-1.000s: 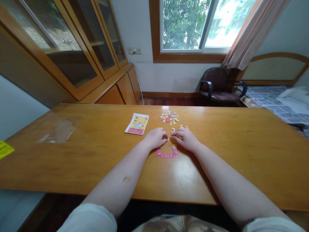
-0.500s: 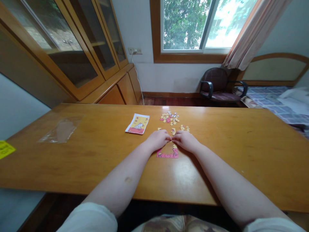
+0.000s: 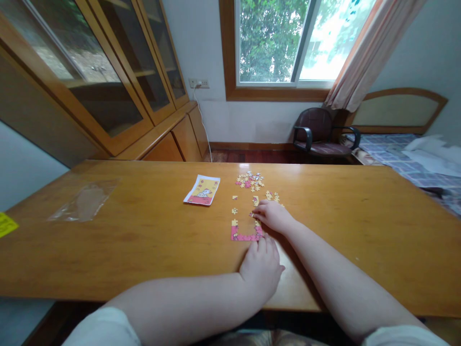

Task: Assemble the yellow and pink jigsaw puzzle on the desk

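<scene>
My right hand pinches a small puzzle piece over the right side of a partly joined jigsaw frame. The frame has a pink bottom edge and short yellow-topped sides. My left hand lies palm down just below its lower right corner, fingers stretched out and thumb apart, with nothing visible in it. Loose pieces, one in the upper left and another lower down, line up above the left side. Joined yellow pieces lie beyond my right fingertips.
A heap of loose puzzle pieces lies farther back, with several yellow pieces to its right. The picture card is left of the jigsaw. A clear plastic bag lies at the table's left; a chair stands beyond.
My left hand has moved from beside my right fingertips down to the frame's lower right corner, uncovering the left-side pieces. My right hand stays near the right side. The view has shifted slightly.
</scene>
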`<control>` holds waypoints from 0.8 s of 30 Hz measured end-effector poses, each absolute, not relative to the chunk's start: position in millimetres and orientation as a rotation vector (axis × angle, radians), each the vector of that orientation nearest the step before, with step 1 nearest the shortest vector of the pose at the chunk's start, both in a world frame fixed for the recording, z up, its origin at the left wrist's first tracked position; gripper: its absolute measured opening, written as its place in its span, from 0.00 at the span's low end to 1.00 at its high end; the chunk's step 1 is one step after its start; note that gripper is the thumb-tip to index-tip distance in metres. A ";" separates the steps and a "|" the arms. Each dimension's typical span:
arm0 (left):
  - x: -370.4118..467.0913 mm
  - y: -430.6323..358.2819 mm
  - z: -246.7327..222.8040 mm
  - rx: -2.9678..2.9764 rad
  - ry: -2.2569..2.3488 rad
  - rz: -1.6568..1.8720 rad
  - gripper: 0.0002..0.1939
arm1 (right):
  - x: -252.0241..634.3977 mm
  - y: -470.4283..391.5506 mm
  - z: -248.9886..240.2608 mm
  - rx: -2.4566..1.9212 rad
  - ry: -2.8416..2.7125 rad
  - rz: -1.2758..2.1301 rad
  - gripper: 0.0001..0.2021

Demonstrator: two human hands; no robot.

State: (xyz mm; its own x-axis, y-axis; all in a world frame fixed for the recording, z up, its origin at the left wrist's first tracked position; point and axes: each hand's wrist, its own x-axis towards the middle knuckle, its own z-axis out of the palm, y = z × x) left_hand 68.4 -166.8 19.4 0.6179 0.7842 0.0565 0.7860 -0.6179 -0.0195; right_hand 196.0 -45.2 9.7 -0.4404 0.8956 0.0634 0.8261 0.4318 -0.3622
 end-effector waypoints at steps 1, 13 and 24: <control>66.4 -169.1 15.6 -2.796 -1.330 -0.053 0.33 | 195.7 -45.0 9.8 -1.508 -2.430 0.425 0.09; 65.1 -149.6 0.8 -2.830 -1.489 0.018 0.45 | 203.2 -38.4 6.1 -1.614 -2.243 0.631 0.02; 64.6 -147.3 0.8 -2.848 -1.504 0.037 0.45 | 208.3 -39.9 14.4 -1.625 -2.097 0.889 0.04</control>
